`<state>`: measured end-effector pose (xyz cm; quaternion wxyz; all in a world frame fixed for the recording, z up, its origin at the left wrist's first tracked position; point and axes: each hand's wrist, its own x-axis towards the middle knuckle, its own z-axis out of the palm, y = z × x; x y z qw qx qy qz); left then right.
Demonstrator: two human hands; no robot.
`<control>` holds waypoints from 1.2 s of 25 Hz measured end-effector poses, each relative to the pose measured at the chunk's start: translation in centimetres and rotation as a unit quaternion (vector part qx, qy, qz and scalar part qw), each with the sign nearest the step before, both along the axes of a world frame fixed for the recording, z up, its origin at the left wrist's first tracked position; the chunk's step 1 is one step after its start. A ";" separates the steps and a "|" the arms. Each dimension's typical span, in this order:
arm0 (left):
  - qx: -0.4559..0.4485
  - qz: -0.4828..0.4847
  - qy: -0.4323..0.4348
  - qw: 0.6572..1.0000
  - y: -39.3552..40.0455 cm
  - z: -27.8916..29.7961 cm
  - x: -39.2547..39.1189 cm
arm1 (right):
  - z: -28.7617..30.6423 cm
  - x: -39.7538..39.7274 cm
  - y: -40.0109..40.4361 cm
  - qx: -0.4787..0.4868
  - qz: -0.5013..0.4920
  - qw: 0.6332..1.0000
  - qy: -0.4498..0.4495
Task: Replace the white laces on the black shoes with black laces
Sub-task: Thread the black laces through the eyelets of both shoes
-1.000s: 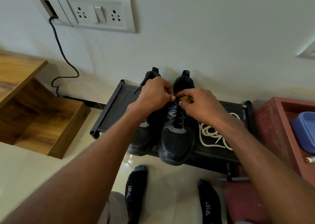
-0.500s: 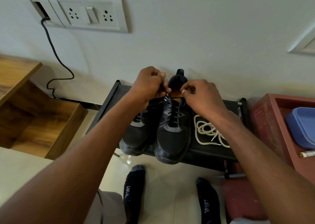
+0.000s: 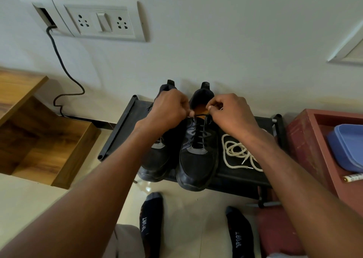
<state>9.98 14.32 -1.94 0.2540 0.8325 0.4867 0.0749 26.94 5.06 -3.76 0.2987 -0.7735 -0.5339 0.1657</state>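
Wood shelving (image 3: 29, 136) is seen at far left, w/ a wall socket plate (image 3: 94, 19) above it and a dark cable (image 3: 64, 69) hanging from it to the floor. Next, a low black rack (image 3: 121, 132) is set against the wall, holding two black shoes side by side, toes toward the viewer, prob. so the eyelets can be reached from above. Left shoe (image 3: 157, 159) is partly covered by the left forearm; its lacing can't be told. Right shoe (image 3: 198, 159) is threaded w/ a black lace (image 3: 200, 134) up to the top eyelets.

Left hand (image 3: 167, 110) is held over the shoe opening, fingers curled, thumb and fingertip pinched on one lace end. Right hand (image 3: 231, 112) is held opposite, fingers curled, pinching the other end, a small loop showing below it. Both ends are held apart at the top, apparently for snugging or starting a knot. Lacing of this shoe is judged nearly done.

Right of the shoes, white laces (image 3: 239, 153) are left in a loose coil on the rack, touching neither shoe, evidently set aside after removal. Further right, a red-brown box (image 3: 306, 140) w/ a blue lid (image 3: 347, 147) inside is seen. Below, two dark socks marked SPORT (image 3: 151, 220) are planted on pale floor.
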 end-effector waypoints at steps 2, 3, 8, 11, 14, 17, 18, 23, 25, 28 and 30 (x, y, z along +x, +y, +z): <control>0.027 0.044 -0.179 0.983 -0.3 1.8 0.0 | -0.1 0.0 0.1 0.006 -0.002 1.000 0.006; 0.028 0.054 -0.313 0.948 -0.4 3.0 0.1 | -0.1 0.0 0.1 0.012 -0.002 1.000 0.011; -0.072 0.070 -0.469 0.878 -0.2 4.5 0.5 | 0.2 -0.2 0.2 0.024 -0.001 0.999 0.022; -0.018 0.032 -0.061 0.997 0.5 0.2 0.0 | 0.2 -0.5 0.0 0.010 0.000 1.000 0.010; -0.023 -0.046 0.030 0.998 0.4 -1.2 -0.3 | 0.2 -0.6 0.1 0.006 0.003 1.000 0.003; -0.004 -0.024 -0.044 0.999 0.5 -0.3 -0.1 | 0.1 -0.5 0.1 0.000 0.007 1.000 0.002; 0.014 -0.004 -0.079 0.997 0.3 0.2 0.0 | 0.1 -0.5 0.0 -0.001 0.007 1.000 0.003; 0.002 0.057 -0.357 0.932 -0.2 3.7 0.3 | 0.4 -0.4 -0.1 0.027 0.008 0.999 0.021; -0.046 0.059 -0.379 0.922 -0.2 3.7 0.3 | 0.2 -0.7 0.0 0.019 0.016 0.999 0.022; -0.073 0.095 -0.395 0.911 0.0 2.7 0.1 | 0.6 -1.1 0.0 0.031 0.016 0.999 0.023; -0.055 0.131 -0.425 0.894 0.3 2.6 -0.1 | 1.1 -1.7 -0.2 0.035 0.052 0.998 0.031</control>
